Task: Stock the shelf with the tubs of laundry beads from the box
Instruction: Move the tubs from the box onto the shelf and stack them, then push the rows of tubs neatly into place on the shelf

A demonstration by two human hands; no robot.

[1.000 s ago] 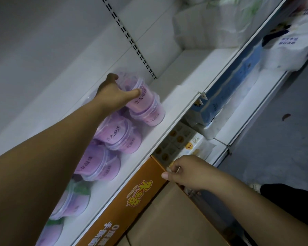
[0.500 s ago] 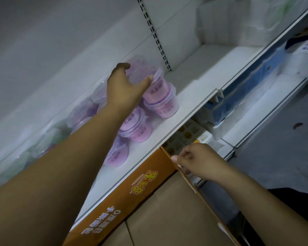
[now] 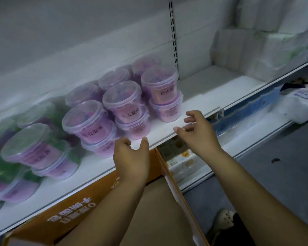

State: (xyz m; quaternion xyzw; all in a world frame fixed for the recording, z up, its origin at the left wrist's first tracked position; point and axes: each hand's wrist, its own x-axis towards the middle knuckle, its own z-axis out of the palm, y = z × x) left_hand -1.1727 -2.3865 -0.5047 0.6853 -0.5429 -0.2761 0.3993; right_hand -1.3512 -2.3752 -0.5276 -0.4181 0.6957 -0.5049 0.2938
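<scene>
Dim light; white back panel [image 3: 60, 32] w/ slotted upright [image 3: 173, 32], grey floor [image 3: 283, 183].

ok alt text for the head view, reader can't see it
The left hand and right hand hover open at the front edge of a white shelf. Lidded pink tubs stand stacked two high on it, above an orange box.

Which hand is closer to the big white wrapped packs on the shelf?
Right. The right hand hovers left of the white wrapped packs; the left hand is farther left.
</scene>
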